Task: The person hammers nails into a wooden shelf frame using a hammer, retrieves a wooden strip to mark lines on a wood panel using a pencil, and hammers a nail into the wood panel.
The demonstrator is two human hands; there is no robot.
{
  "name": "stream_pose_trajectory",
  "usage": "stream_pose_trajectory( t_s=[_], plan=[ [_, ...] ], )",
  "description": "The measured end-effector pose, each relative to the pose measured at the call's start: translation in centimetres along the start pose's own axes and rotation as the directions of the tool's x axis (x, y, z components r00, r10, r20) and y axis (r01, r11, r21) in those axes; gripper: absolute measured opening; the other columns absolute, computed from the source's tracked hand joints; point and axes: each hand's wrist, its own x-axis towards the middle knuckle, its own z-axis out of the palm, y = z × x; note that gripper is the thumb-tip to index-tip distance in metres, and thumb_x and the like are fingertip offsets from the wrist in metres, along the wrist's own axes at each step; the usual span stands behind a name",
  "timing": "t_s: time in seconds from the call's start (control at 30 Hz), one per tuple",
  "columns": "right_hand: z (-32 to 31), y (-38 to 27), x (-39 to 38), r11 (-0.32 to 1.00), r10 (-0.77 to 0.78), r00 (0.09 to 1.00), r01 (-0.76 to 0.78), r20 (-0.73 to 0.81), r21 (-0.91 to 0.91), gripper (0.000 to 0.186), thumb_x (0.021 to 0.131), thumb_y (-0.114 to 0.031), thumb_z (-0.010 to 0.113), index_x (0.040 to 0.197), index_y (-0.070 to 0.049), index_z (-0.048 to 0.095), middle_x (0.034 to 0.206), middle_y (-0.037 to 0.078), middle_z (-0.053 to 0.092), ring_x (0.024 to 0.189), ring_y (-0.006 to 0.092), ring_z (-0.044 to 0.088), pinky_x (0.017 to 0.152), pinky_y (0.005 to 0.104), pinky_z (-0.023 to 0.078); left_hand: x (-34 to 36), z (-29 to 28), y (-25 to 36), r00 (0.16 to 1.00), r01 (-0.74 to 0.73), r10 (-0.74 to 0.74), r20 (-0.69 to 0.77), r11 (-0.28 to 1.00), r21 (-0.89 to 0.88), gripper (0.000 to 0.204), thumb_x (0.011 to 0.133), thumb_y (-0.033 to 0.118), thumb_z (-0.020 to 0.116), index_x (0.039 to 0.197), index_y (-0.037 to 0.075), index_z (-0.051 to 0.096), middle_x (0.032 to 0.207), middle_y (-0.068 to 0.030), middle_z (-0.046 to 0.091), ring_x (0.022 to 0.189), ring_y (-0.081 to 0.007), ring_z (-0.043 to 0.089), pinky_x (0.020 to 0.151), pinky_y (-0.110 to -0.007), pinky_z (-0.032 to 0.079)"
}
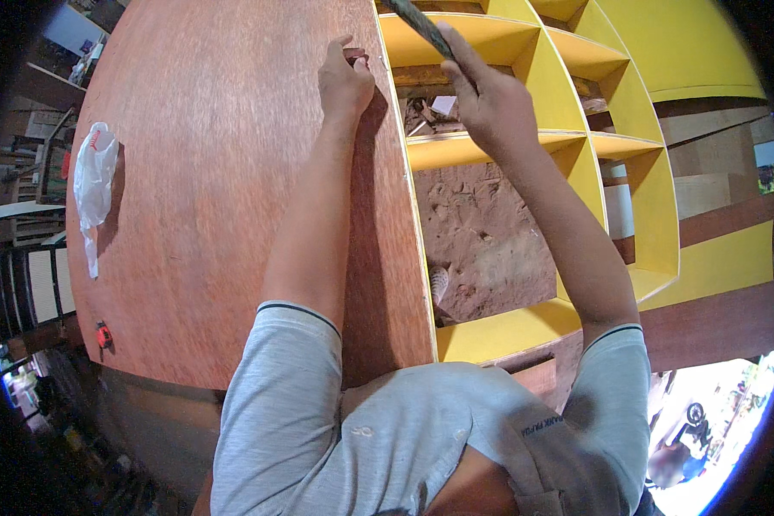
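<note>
My right hand [496,107] is wrapped round a dark, worn stick-like handle [421,27]. The handle slants up to the left, and its far end lies beyond the top edge of the view. Over the reddish-brown plywood sheet [206,198], my left hand [346,84] is held close to the sheet's right edge. Its fingers are curled together near a small dark thing too small to name. Right beside the sheet stands a yellow wooden frame [503,331] with several open compartments, and my right forearm reaches across it.
On the sheet's left side lie a white plastic bag [96,176] and a small red-and-black object [104,335]. Bare reddish ground [482,232] shows through the frame. Yellow and brown boards [714,267] stand at the right. Stacked wood and clutter line the far left.
</note>
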Motion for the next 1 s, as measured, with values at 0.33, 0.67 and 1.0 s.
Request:
stream_pose_trajectory(
  t_s=[0.33, 0.67, 1.0],
  plan=[
    [1.2, 0.7, -1.6, 0.997, 0.055, 0.998, -0.056, 0.020, 0.056, 0.049, 0.110, -0.047, 0.052, 0.158, -0.043, 0.048, 0.080, 0.021, 0.071, 0.076, 0.0434, 0.072, 0.067, 0.0562, 0.058, 0.3, 0.1, -0.2, 1.000, -0.016, 0.016, -0.003, 1.000, 0.020, 0.040, 0.097, 0.004, 0.067, 0.136, 0.005, 0.060, 0.113, -0.0149, 0.079, 0.106, -0.0371, 0.075, 0.095, -0.047, 0.056],
    [2.4, 1.6, -2.4, 0.948, 0.023, 0.975, 0.049, -0.220, 0.313, 0.048, 0.110, -0.046, 0.053, 0.157, -0.046, 0.048, 0.086, 0.021, 0.072, 0.079, 0.0421, 0.074, 0.069, 0.0544, 0.059, 0.3, 0.0, 0.2, 1.000, 0.020, -0.020, 0.011, 1.000, 0.016, 0.040, 0.097, 0.004, 0.066, 0.137, 0.006, 0.060, 0.115, -0.0154, 0.079, 0.111, -0.0363, 0.073, 0.097, -0.047, 0.056],
    [1.8, 0.6, -2.8, 0.970, 0.121, 0.989, -0.099, -0.087, 0.223, 0.049, 0.110, -0.045, 0.052, 0.159, -0.042, 0.047, 0.085, 0.024, 0.072, 0.081, 0.0434, 0.074, 0.073, 0.0573, 0.058, 0.1, -0.2, -0.1, 0.999, 0.018, -0.020, 0.028, 0.999, 0.044, 0.041, 0.098, 0.005, 0.066, 0.138, 0.007, 0.060, 0.114, -0.0155, 0.078, 0.110, -0.0380, 0.073, 0.097, -0.048, 0.055]
  ],
)
